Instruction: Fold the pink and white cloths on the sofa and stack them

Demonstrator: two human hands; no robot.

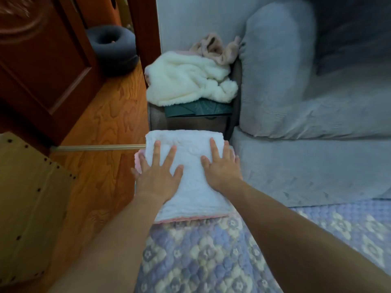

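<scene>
A fluffy cream-white blanket [188,80] lies crumpled on a dark green box [198,109], which sits on the brown sofa arm; a beige plush bundle [215,48] is bunched just behind it against the pale wall. On the orange wood-grain floor [110,127] through the doorway rests a dark grey ring-shaped cushion [113,51]. A carved reddish-brown wooden door [42,60] stands at the left, and a tan studded panel [27,204] is below it

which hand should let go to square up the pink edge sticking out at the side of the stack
Left, probably. The left hand lies flat on the white cloth beside the pink cloth peeking out there; the right hand is on the far side.
</scene>
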